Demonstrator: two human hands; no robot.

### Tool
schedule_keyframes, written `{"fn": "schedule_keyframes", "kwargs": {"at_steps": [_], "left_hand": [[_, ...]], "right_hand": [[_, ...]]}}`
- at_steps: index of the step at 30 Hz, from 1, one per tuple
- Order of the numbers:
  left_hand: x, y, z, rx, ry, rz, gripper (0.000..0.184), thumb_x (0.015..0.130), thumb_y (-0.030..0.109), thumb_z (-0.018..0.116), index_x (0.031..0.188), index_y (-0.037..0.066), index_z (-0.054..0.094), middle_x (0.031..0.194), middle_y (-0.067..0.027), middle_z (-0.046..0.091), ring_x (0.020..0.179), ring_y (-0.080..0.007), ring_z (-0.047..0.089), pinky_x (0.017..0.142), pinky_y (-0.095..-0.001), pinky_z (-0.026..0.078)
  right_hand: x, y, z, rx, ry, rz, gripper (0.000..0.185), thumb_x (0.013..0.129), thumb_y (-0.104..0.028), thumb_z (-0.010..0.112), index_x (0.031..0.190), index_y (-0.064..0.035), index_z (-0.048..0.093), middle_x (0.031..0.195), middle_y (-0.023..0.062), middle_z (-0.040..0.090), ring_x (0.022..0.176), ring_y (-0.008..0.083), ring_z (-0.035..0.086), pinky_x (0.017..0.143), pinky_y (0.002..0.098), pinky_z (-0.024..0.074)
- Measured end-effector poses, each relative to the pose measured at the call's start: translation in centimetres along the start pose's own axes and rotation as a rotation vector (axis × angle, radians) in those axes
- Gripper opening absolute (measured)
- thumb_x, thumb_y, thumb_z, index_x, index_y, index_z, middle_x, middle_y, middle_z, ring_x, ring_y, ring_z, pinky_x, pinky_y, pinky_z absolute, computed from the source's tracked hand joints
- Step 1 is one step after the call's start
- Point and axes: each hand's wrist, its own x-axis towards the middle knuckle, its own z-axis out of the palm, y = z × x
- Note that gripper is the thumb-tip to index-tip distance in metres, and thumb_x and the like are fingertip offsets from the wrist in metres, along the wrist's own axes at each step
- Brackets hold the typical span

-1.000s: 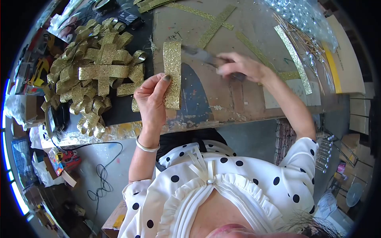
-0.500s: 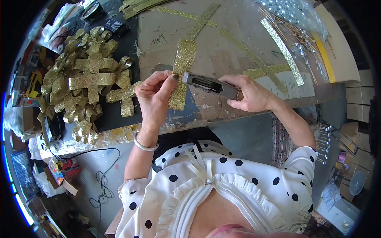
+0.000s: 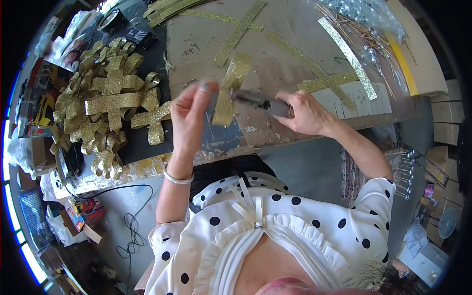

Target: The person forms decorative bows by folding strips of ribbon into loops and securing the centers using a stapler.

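My right hand (image 3: 309, 114) is closed round the back of a grey and black stapler (image 3: 256, 101), whose nose points left. A gold glitter ribbon strip (image 3: 235, 71), smeared by motion, is at the stapler's nose; whether the jaws grip it I cannot tell. Just left of the strip is my left hand (image 3: 188, 114), raised, with its fingers curled and the thumb up. Its fingertips are blurred, and a small gap shows between them and the strip. Beyond the strip, two crossed gold strips (image 3: 241, 33) lie on the table.
Looped gold bows (image 3: 110, 93) are piled on the dark left side of the table. Another crossed gold pair (image 3: 314, 71), a pale glitter strip (image 3: 348, 58), thin sticks (image 3: 361, 37) and a yellow-edged box (image 3: 415, 54) are at the right. A black cable (image 3: 130, 236) trails on the floor.
My left hand's fingertips have come away from the gold strip and moved slightly left and up. The strip has swung and blurred, and the stapler has shifted a little upward.
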Motion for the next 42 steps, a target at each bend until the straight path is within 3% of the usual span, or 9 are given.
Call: {"fn": "schedule_keyframes", "kwargs": {"at_steps": [2,11,15,19,23,28,30,37,42], "left_hand": [[0.6,0.5,-0.8,-0.332,-0.104,-0.032,0.064,0.091,0.051,0.029,0.128,0.000,0.037,0.130,-0.0181,0.042,0.124,-0.0255,0.036,0.099,-0.0400,0.027],[-0.8,1.6,-2.5,-1.053,-0.307,-0.189,0.071,0.088,0.052,0.035,0.128,-0.007,0.033,0.135,-0.0234,0.032,0.130,-0.0318,0.023,0.105,-0.0448,0.019],[-6.3,2.2,-8.3,0.198,-0.295,-0.255,0.017,0.079,0.014,0.062,0.087,0.000,0.066,0.096,-0.0164,0.063,0.092,-0.0268,0.061,0.081,-0.0345,0.048],[-14.9,-2.3,-17.9,-0.052,-0.307,-0.544,0.018,0.078,0.017,0.065,0.082,-0.001,0.064,0.089,-0.0130,0.064,0.084,-0.0209,0.062,0.071,-0.0283,0.050],[-26.1,-17.4,-29.1,0.128,0.941,-0.625,0.022,0.087,0.019,0.052,0.100,0.002,0.058,0.095,-0.0090,0.060,0.086,-0.0207,0.058,0.073,-0.0299,0.047],[-29.3,-15.4,-17.7,1.405,0.297,-0.494,0.055,0.090,0.043,0.039,0.131,0.006,0.034,0.123,-0.0144,0.047,0.111,-0.0235,0.047,0.091,-0.0377,0.037],[-28.1,-12.9,-20.2,-0.075,0.122,-1.222,0.075,0.085,0.061,0.030,0.134,0.005,0.029,0.129,-0.0179,0.042,0.115,-0.0248,0.045,0.091,-0.0357,0.038],[-17.2,6.4,-12.9,-0.204,0.264,-0.123,0.083,0.077,0.074,0.028,0.118,0.004,0.048,0.098,-0.0166,0.061,0.075,-0.0238,0.060,0.089,-0.0452,0.038],[-14.9,10.2,-6.8,-1.020,-0.427,0.455,0.063,0.084,0.062,0.039,0.047,0.011,0.040,0.043,-0.0021,0.036,0.042,-0.0123,0.033,0.084,-0.0494,0.041]], "right_hand": [[0.2,-0.3,-1.1,0.090,-0.026,0.148,0.034,0.074,-0.020,0.067,0.096,0.0030,0.054,0.057,0.0078,0.054,0.046,0.0143,0.049,0.049,0.0285,0.0414],[0.2,2.3,-0.5,0.133,0.164,0.237,0.044,0.079,-0.037,0.063,0.094,0.0030,0.055,0.069,0.0079,0.055,0.063,0.0152,0.051,0.060,0.0314,0.0412],[0.2,2.5,-1.3,0.235,0.106,0.304,0.034,0.079,-0.031,0.063,0.086,0.0007,0.055,0.067,0.0047,0.052,0.062,0.0121,0.047,0.059,0.0291,0.0398],[0.3,2.7,-1.1,0.369,0.117,0.245,0.030,0.080,-0.030,0.061,0.088,-0.0012,0.055,0.064,0.0007,0.047,0.060,0.0096,0.044,0.056,0.0263,0.0369],[0.4,2.8,-1.2,0.402,0.106,0.240,0.031,0.081,-0.030,0.061,0.087,-0.0011,0.054,0.064,-0.0002,0.045,0.059,0.0092,0.043,0.055,0.0249,0.0363],[0.0,2.9,-0.7,0.306,0.083,0.282,0.040,0.079,-0.037,0.062,0.089,0.0013,0.056,0.062,0.0000,0.045,0.059,0.0092,0.042,0.055,0.0258,0.0357],[0.4,2.8,-0.6,0.344,0.165,0.191,0.036,0.080,-0.036,0.063,0.083,-0.0009,0.055,0.061,-0.0014,0.044,0.056,0.0084,0.043,0.053,0.0254,0.0366],[0.5,3.1,-0.9,0.494,0.103,0.251,0.030,0.081,-0.033,0.062,0.071,-0.0077,0.049,0.059,-0.0033,0.043,0.054,0.0070,0.042,0.051,0.0237,0.0355],[0.3,2.4,-1.5,0.509,0.116,0.294,0.030,0.081,-0.033,0.061,0.069,-0.0091,0.049,0.058,-0.0038,0.043,0.053,0.0059,0.042,0.051,0.0228,0.0353]]}}
